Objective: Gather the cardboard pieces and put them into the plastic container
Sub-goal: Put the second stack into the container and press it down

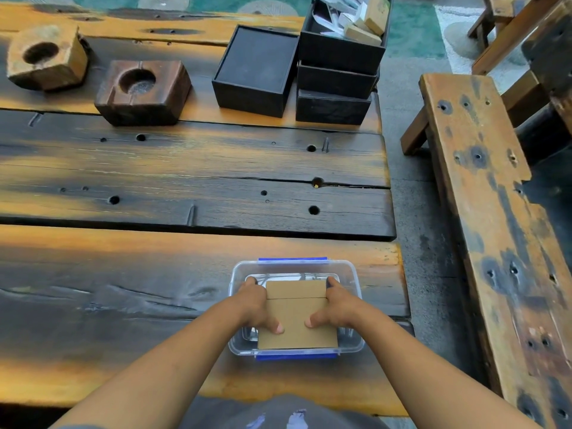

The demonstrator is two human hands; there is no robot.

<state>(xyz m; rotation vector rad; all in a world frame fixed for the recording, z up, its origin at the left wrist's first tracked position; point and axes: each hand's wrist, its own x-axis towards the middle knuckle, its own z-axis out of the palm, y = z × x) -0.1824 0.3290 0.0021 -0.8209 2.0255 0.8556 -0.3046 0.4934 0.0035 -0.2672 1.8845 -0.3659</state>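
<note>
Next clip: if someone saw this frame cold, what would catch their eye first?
Both hands, left hand and right hand, grip a stack of cardboard pieces from either side, lowering it into the clear plastic container with blue clips at the near edge of the scorched wooden table. Farther back sit two wooden blocks with round hollows on the left and stacked black boxes on the right.

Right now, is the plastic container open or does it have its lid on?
Open. The plastic container has no lid on; both hands hold the cardboard pieces down inside its clear walls.
</note>
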